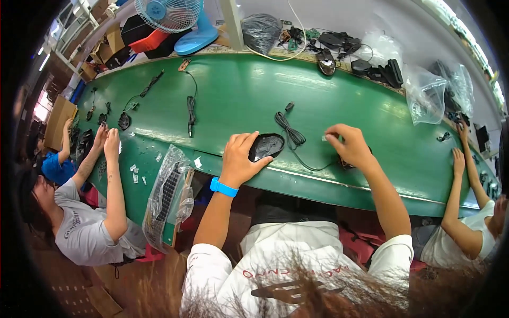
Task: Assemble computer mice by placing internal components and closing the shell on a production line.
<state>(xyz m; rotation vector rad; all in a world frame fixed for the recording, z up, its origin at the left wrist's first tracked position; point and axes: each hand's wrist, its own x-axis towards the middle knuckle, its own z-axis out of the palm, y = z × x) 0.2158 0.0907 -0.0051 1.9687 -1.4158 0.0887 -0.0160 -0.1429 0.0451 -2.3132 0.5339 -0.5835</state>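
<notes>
A black oval mouse shell [266, 147] lies hollow side up near the table's front edge. My left hand [239, 160], with a blue band at its wrist, grips the shell's left rim between thumb and fingers. Over the table to the right, my right hand [351, 147] pinches a tiny pale, see-through piece [324, 138] between thumb and fingertips. Partly hidden beneath that hand is a dark mouse part [347, 166]. A black cable [289, 127], bundled in the middle and ending in a plug, runs toward it.
Cables with small boards [191, 108] lie along the green table [238, 85]. A blue fan [197, 38], plastic bags [426, 95] and electronic parts [339, 42] line the back. Co-workers sit left [101, 212] and right [466, 222]. A plastic-wrapped keyboard [168, 193] leans nearby.
</notes>
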